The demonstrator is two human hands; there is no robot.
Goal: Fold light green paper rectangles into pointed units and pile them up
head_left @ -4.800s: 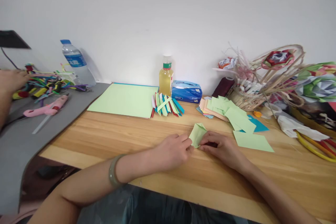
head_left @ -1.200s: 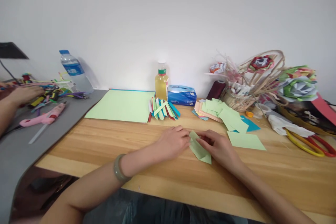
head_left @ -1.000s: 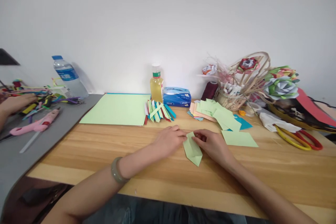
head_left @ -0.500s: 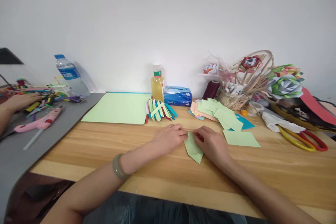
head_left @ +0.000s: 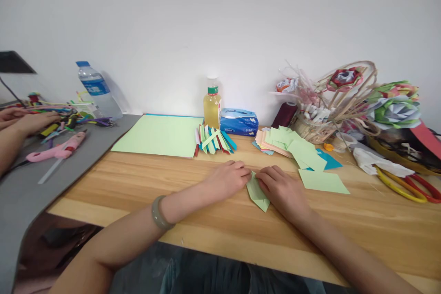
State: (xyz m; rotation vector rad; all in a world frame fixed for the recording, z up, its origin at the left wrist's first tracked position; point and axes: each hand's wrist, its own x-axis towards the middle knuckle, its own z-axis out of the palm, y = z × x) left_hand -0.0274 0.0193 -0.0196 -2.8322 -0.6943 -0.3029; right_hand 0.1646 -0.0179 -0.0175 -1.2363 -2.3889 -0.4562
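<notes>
A partly folded piece of light green paper (head_left: pixel 257 195) lies on the wooden table between my hands, one pointed corner toward me. My left hand (head_left: pixel 231 178) has its fingers closed at the paper's far left edge. Bent over the far right part, my right hand (head_left: pixel 283 189) presses and pinches the paper with its fingertips. The fingers cover the far end of the sheet. To the right is a flat green paper rectangle (head_left: pixel 324 181), and behind it a loose pile of green papers (head_left: pixel 306 150).
Folded coloured paper strips (head_left: pixel 214 139), a tissue pack (head_left: pixel 239 122) and a juice bottle (head_left: pixel 212 105) stand behind. Large green sheets (head_left: pixel 161 135) lie left. Scissors (head_left: pixel 401 183) and a basket of paper flowers are right. Another person's hands (head_left: pixel 34 123) work near a pink glue gun (head_left: pixel 57 150).
The view has shifted slightly, so most things sit a little further right. My right hand's fingers have moved closer over the paper's far edge, and both hands stay on it.
</notes>
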